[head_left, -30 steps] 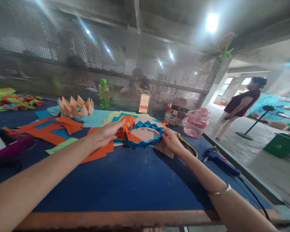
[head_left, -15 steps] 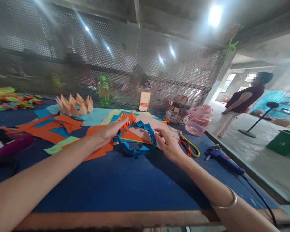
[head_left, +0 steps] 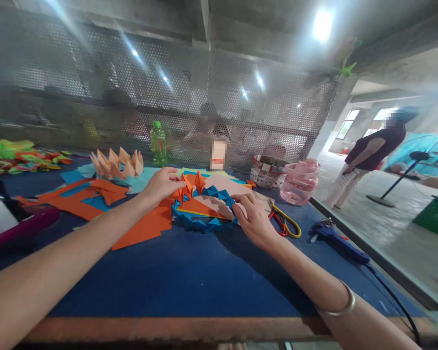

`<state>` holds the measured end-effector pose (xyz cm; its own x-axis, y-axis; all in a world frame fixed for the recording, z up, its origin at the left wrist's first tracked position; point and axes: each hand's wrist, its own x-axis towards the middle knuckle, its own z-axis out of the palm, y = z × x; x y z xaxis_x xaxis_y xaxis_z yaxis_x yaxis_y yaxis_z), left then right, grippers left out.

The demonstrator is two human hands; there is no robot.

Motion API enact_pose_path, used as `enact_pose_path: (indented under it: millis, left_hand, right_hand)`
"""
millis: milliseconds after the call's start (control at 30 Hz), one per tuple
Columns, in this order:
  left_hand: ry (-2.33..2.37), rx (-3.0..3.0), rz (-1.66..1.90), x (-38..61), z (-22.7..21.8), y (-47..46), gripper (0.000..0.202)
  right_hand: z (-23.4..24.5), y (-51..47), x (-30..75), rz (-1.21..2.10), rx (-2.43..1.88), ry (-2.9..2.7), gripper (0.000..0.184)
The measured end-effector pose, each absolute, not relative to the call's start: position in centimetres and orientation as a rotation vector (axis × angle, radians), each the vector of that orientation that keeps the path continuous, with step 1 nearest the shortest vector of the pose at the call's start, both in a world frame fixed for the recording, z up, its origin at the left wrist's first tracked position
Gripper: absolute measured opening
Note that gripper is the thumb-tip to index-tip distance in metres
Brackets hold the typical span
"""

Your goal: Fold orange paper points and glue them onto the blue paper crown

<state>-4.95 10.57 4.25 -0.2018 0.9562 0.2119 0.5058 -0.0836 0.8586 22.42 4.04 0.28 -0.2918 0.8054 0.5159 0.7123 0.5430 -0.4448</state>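
Your left hand (head_left: 164, 184) has drawn back along the orange points (head_left: 199, 182) of the ring (head_left: 223, 195), your right hand (head_left: 253, 217) at its right edge, so it seems lightly steadied between them, though I can't tell whether either grips.

A blue folded-paper ring (head_left: 213, 224), its edge broken into small pointed folds, sits mid-scene, its opening facing upward. Orange folded-paper points (head_left: 199, 183) stand clustered along its far left side; the near and right sides are blue.
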Motion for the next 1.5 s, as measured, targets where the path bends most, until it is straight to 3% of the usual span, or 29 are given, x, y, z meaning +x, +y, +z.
enact_pose_path:
  millis: [100,233,300,433,567,867,1133,1500]
  left_hand:
    - [1.893,1.664,1.102,-5.0,5.9,12.0,0.070]
    - [1.999,1.741,0.793,-4.0,6.9,12.8,0.031]
    - [2.023,1.759,0.674,-3.6,7.0,12.8,0.026]
    - [2.107,1.860,0.577,-3.5,7.8,12.6,0.028]
    - [2.263,2.104,0.431,-3.1,9.8,12.7,0.052]
    - [2.371,2.391,-0.249,1.9,10.0,12.3,0.056]
    - [2.415,2.380,-0.559,2.1,8.3,13.0,0.036]
    - [2.417,2.526,-0.560,2.9,6.8,12.2,0.036]
  right_hand:
    - [0.6,3.3,22.1,0.113,-1.183,-2.157,0.031]
    - [0.9,2.4,21.9,0.070,-1.090,-2.315,0.032]
    - [1.0,2.1,21.8,0.060,-1.050,-2.383,0.030]
    - [0.9,1.9,21.6,0.074,-0.987,-2.475,0.028]
    - [0.5,1.8,21.5,0.068,-0.970,-2.502,0.030]
    - [0.0,1.8,21.4,0.038,-1.028,-2.504,0.051]
    - [0.1,1.9,21.5,0.001,-1.027,-2.526,0.046]
    - [0.0,2.1,21.7,-0.010,-0.994,-2.551,0.032]
